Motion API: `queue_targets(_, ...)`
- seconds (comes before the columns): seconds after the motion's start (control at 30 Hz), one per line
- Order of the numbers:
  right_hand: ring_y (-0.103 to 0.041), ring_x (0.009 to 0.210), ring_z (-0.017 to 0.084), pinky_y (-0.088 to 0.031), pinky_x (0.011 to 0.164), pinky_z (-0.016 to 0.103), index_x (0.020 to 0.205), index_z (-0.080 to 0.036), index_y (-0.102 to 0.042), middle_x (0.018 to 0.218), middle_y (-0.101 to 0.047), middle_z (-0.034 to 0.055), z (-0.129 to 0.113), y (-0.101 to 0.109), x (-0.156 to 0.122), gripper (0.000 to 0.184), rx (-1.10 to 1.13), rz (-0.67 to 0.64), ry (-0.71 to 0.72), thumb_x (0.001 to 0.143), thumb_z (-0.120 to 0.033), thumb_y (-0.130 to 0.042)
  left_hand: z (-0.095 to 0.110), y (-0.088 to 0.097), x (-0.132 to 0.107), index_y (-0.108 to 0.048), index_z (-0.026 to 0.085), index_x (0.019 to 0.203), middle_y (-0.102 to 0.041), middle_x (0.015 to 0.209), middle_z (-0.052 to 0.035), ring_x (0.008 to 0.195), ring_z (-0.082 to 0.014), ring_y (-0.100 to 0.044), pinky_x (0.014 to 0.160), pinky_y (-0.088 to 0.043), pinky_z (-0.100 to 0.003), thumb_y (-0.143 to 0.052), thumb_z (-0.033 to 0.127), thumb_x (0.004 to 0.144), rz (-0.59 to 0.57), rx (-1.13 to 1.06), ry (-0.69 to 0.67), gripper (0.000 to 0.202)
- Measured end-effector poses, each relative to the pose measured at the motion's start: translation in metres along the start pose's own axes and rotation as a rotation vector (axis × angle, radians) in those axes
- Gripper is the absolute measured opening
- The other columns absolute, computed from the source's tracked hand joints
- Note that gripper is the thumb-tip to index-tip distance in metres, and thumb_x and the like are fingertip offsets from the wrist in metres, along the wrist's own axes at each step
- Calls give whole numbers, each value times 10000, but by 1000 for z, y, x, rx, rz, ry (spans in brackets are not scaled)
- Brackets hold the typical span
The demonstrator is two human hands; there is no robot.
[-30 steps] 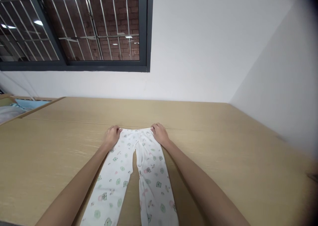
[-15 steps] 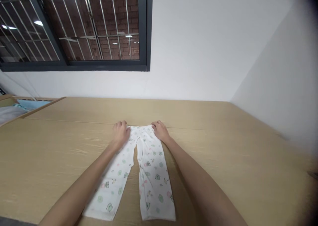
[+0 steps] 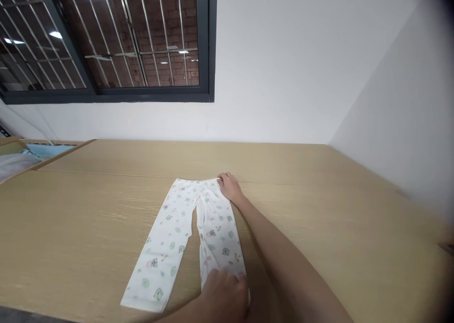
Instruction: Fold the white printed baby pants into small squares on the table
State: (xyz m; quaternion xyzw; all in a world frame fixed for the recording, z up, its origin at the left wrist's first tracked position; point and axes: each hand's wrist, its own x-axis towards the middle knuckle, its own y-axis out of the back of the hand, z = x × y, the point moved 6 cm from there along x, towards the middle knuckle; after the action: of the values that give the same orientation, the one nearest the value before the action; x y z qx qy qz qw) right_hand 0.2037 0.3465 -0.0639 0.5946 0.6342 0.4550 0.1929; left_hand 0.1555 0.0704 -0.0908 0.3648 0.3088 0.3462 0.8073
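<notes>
White pants (image 3: 161, 247) with a small green and pink print lie spread on the wooden surface, waistband away from me and legs toward me. At the right corner of the waistband, my right hand (image 3: 230, 187) is closed on the cloth. My left hand (image 3: 225, 294) is over the lower part of the right leg, knuckles up and fingers curled down onto the fabric. It covers most of that leg's hem, and its fingertips are hidden. The left leg lies flat and fully visible.
The wooden surface (image 3: 88, 209) reaches back to a white wall (image 3: 269, 77). A dark-framed window (image 3: 142, 96) with bars is at upper left. At the far left, a wood-edged compartment (image 3: 67, 153) holds blue and white cloth (image 3: 48, 150).
My left hand has left the waistband's left corner and come toward me and right, onto the lower right leg. My right hand stays at the waistband. The pants lie nearly as before.
</notes>
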Motion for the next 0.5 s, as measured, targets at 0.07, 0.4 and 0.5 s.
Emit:
queue_targets(0.07, -586, 1137, 235, -383, 1011, 342, 1121, -173, -685, 1173, -660, 127, 1, 0, 0, 210, 53, -4, -10, 998, -197, -516, 0, 4, 0, -709, 174, 1113, -742, 946, -253, 864, -428, -717, 689, -513, -551, -511, 399, 843, -32, 135, 31, 404)
queue_targets(0.4, -705, 830, 197, -540, 736, 297, 1242, -141, -578, 990, -730, 110, 4, 6, 19, 339, 518, -10, -262, 917, -233, -613, -35, 41, -66, -617, 241, 757, -626, 703, -32, 660, -179, -559, 579, -398, -292, -486, 591, 906, 258, -414, 186, 402)
queue_targets(0.5, -710, 769, 175, -543, 651, 259, 1210, -151, -560, 991, -726, 99, -17, 5, 24, 342, 649, -11, -286, 900, -260, -656, -55, 37, -95, -617, 221, 754, -581, 633, -11, 611, -161, -536, 567, -403, -263, -487, 752, 860, 442, -743, 259, 557)
